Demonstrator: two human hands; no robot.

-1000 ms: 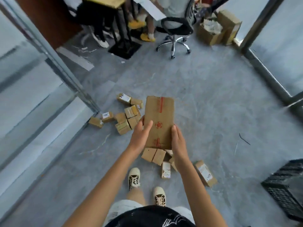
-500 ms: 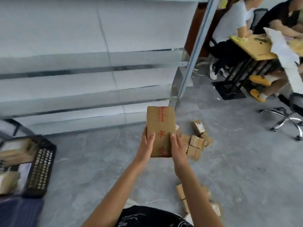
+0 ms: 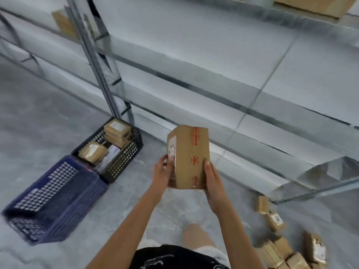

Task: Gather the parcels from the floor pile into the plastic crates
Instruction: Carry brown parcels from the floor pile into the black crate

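I hold a brown cardboard parcel (image 3: 189, 156) with red tape and a white side label in front of me, above the floor. My left hand (image 3: 162, 171) grips its left side and my right hand (image 3: 210, 176) grips its right side. A black plastic crate (image 3: 124, 158) on the floor to the left contains several parcels. A blue plastic crate (image 3: 56, 197) stands next to it, nearer to me, and its inside is blurred. The floor pile of small parcels (image 3: 281, 247) lies at the lower right.
Grey metal shelving (image 3: 213, 78) runs across the back, with an upright post (image 3: 101, 70) just behind the black crate. A lower shelf corner (image 3: 320, 177) juts out above the pile on the right. Grey floor (image 3: 38, 117) stretches to the left.
The view has swung left, away from the pile and seated people, toward the shelving and the crates. Both hands keep hold of the parcel, now turned so its labelled side shows.
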